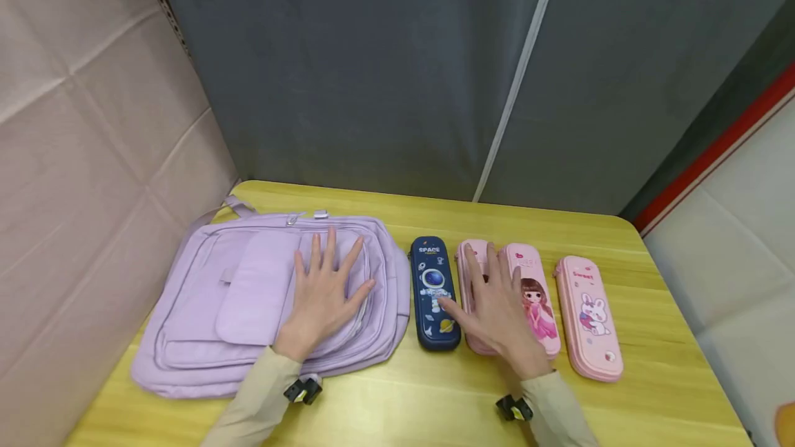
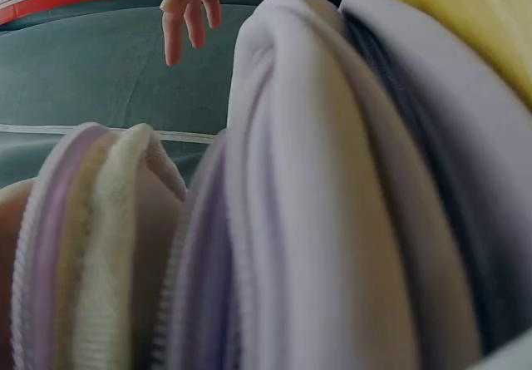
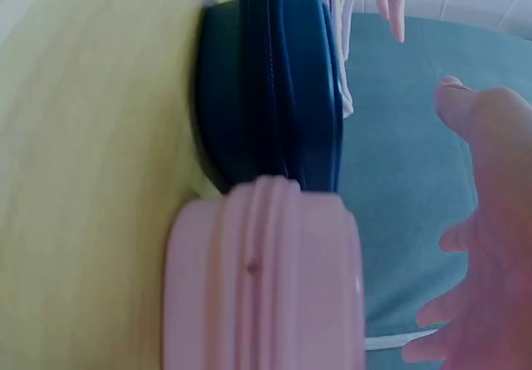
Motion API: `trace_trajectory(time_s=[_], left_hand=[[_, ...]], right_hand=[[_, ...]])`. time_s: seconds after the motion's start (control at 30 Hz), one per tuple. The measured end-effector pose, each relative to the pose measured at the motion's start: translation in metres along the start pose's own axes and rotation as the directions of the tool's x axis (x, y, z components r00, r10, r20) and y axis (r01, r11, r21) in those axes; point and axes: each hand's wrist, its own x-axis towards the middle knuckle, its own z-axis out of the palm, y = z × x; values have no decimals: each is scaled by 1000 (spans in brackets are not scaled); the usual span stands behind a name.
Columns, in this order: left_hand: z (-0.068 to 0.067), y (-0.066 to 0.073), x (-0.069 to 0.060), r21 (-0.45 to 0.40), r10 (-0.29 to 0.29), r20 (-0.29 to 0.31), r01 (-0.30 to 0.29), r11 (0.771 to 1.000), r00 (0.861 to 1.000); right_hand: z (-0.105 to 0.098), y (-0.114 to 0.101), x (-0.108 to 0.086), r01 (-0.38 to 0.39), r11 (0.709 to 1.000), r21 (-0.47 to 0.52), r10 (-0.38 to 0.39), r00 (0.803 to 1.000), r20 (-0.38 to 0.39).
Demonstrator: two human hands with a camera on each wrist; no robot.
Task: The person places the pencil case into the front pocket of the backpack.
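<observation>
A lilac backpack (image 1: 261, 288) lies flat on the left of the table, my left hand (image 1: 323, 302) spread over its right part with fingers straight. My right hand (image 1: 499, 312), fingers spread, is over a pink pencil case (image 1: 475, 347) and partly hides it; in the right wrist view, a gap shows between the right hand (image 3: 490, 229) and the pink case (image 3: 266, 287). The thumb reaches toward a navy astronaut case (image 1: 435, 330). Right beside the covered case lies a pink case with a doll picture (image 1: 537, 302). Whether the left hand touches the bag cannot be told.
A pink rabbit case (image 1: 590, 323) lies farthest right on the yellow wooden table (image 1: 664, 336). Behind the table hangs a dark grey curtain (image 1: 373, 88); a pale cloth wall (image 1: 93, 157) stands at the left and a white panel with a red edge (image 1: 745, 240) at the right.
</observation>
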Motion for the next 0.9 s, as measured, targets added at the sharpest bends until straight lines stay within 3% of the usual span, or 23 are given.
trace_trajectory(time_s=[0.33, 0.57, 0.7, 0.9], left_hand=[[-1, 2, -9, -28, 27, 108, -24, 999, 994], [-4, 9, -20, -49, 84, 153, -77, 996, 985], [-6, 12, -24, -57, 113, 139, -106, 993, 984], [-4, 12, -26, -101, 112, 43, -107, 989, 993]], right_hand=[[20, -14, -7, 26, 997, 75, -28, 999, 29], [37, -22, -12, 69, 994, 81, -71, 997, 22], [42, -27, -13, 72, 995, 67, -74, 997, 34], [43, -31, -15, 71, 996, 56, -75, 995, 67]])
